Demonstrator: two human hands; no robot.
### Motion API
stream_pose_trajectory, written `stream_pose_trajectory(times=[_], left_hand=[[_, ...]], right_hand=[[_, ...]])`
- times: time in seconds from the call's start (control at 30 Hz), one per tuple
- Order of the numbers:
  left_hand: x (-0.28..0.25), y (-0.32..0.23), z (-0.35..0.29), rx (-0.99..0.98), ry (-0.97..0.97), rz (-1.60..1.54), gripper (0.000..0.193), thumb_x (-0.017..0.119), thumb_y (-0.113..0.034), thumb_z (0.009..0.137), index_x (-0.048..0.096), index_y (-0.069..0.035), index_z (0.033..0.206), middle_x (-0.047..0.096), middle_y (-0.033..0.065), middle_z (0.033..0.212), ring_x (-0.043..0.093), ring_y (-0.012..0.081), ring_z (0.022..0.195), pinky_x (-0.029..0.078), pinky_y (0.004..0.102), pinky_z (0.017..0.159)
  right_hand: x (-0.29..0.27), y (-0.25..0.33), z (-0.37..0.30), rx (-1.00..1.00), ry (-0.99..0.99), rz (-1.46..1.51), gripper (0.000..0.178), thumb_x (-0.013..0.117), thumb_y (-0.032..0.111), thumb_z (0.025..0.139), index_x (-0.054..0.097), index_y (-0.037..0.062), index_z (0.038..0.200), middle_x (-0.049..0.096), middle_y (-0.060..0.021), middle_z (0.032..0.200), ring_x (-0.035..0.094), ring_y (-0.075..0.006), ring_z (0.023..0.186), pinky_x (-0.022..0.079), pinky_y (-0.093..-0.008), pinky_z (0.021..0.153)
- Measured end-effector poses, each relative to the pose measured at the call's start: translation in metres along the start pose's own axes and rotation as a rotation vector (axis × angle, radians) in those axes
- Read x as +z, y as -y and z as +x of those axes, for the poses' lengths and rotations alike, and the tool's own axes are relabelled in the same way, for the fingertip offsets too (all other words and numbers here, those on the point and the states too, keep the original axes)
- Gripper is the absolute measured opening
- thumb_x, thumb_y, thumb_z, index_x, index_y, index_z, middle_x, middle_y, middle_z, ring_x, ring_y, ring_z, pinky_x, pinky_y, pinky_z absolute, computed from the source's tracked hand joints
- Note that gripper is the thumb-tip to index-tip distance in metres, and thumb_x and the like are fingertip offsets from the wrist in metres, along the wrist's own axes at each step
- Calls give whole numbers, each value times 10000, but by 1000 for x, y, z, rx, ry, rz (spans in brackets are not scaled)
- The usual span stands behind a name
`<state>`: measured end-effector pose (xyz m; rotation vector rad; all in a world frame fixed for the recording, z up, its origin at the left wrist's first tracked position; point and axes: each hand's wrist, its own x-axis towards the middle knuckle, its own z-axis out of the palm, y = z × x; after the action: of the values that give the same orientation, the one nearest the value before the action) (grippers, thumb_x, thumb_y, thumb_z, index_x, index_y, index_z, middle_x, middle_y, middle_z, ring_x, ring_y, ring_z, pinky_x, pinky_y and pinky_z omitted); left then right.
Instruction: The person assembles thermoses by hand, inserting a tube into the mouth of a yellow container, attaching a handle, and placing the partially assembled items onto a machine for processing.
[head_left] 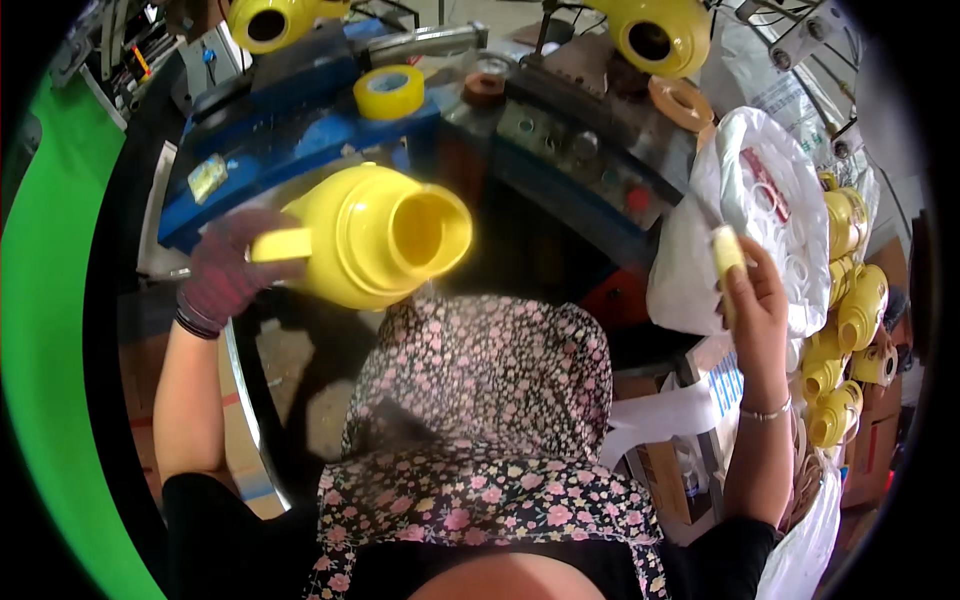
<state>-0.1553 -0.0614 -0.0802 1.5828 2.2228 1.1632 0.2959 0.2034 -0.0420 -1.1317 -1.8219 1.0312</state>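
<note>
My left hand (232,268), in a dark maroon knitted glove, is wrapped round the handle of a yellow plastic jug (352,238). The jug is tilted, its wide open mouth turned to the right, above my flowered apron. Bare, my right hand (757,292) grips a small pale-yellow piece (729,250) between thumb and fingers; its exact kind does not show. That hand is just in front of a white plastic bag (683,262) holding white ring-shaped parts (768,200) and something red.
Ahead stands a blue machine bench (290,170) with a roll of yellow tape (389,92). A dark control panel (590,150) with a red button sits right of it. Two yellow jug bodies (660,35) hang at the top. Several yellow jugs (862,310) are stacked at the far right.
</note>
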Motion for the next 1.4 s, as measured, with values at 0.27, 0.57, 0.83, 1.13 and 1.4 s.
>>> stream_pose_trajectory(times=[0.27,0.57,0.83,1.13,1.4], left_hand=[[-5,6,-39,5,-390,-454,422,604,-40,848,506,19,1254,538,126,1217,530,225,1100,427,356,961],[50,-61,-21,263,-516,183,575,681,-185,841,439,12,1324,462,184,1290,461,294,1221,402,393,999],[93,-128,-16,419,-164,-151,629,738,-222,787,457,-12,1309,483,201,1271,483,310,1195,417,405,986],[112,-166,-21,513,143,-395,691,802,-264,726,476,-38,1292,506,220,1250,507,327,1166,434,419,971],[115,-182,-23,523,276,-584,746,860,-301,672,494,-62,1277,526,237,1231,529,343,1140,449,431,958]], right_hand=[[-260,-199,104,-608,-546,-1435,268,531,77,820,626,-17,1053,627,-185,966,625,-278,841,507,-374,778],[-137,-150,123,-1,-159,-693,417,566,107,782,621,94,1195,665,-185,1044,642,-310,949,491,-385,856],[-110,-84,83,0,-61,-841,145,564,129,842,665,56,915,642,-166,964,602,-331,951,466,-418,834],[-40,-41,21,-434,-240,-461,97,595,118,834,574,46,895,572,-167,906,565,-356,868,465,-429,781],[70,-72,-84,-235,94,91,142,556,156,918,532,35,989,587,-155,936,592,-302,856,481,-381,750]])
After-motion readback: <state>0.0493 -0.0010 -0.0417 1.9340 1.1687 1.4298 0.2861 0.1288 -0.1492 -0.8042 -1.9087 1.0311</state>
